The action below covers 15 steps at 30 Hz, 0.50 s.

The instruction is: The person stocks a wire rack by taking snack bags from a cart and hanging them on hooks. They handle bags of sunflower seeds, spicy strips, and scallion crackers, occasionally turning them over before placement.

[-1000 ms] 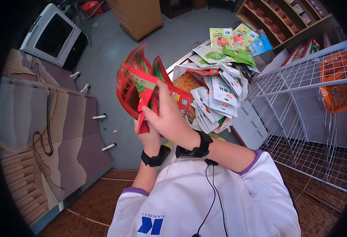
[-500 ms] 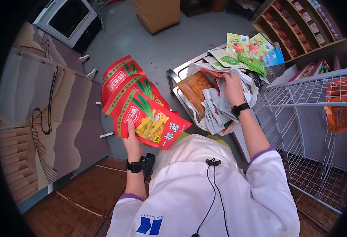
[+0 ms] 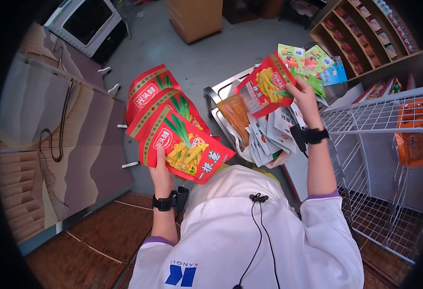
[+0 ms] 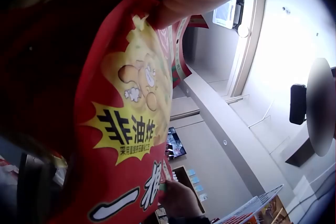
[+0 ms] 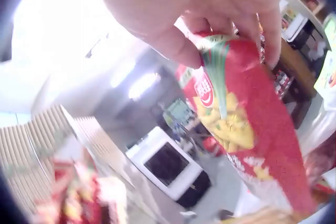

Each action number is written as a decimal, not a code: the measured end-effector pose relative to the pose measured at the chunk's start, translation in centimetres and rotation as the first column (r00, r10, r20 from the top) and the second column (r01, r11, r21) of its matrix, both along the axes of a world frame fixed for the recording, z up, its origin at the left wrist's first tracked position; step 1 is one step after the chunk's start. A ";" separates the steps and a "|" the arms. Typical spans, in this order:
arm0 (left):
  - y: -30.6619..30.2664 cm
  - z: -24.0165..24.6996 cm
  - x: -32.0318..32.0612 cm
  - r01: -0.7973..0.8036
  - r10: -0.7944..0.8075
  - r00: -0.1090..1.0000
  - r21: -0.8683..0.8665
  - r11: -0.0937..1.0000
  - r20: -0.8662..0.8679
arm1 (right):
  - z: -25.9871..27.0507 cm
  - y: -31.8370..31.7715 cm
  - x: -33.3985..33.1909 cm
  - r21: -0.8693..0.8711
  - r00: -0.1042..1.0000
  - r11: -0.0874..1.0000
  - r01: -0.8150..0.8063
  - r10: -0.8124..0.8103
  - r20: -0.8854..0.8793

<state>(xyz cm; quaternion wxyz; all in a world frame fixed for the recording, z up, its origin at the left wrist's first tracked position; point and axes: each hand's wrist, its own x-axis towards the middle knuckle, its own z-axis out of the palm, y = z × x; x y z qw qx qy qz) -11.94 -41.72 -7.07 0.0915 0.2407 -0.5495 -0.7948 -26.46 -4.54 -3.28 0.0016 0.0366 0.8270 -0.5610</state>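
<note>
Red packets in both hands, one held over the heap.
My left hand grips a fan of three glossy red packets at near left, thumb across the bottom corner. My right hand pinches a fourth red packet by its edge, far right, above the heap of packets. With film this slick and a pinch this light, I reckon either could slide out.

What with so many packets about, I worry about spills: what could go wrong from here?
1. The left hand holds three fanned red packets by their lower ends only; one might slide out.
2. The right hand pinches a single red packet by its edge over the cart; it could slip and fall.
3. The heaped white packets overhang the cart's side and may spill if bumped.
</note>
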 end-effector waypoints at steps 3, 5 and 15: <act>0.3 -0.6 -0.8 0.019 -0.020 0.999 -0.025 0.999 -0.036 | 3.4 0.2 2.7 -0.444 0.996 0.896 -0.002 0.043 0.083; 1.2 -0.1 -1.5 0.063 -0.064 0.998 -0.032 0.998 -0.028 | 5.3 0.0 4.7 -0.618 0.992 0.786 -0.019 0.092 0.086; 2.3 -0.5 -3.6 0.202 -0.201 0.979 -0.055 0.978 0.022 | 9.1 -4.3 11.5 -0.277 0.607 0.548 -0.790 0.762 -0.226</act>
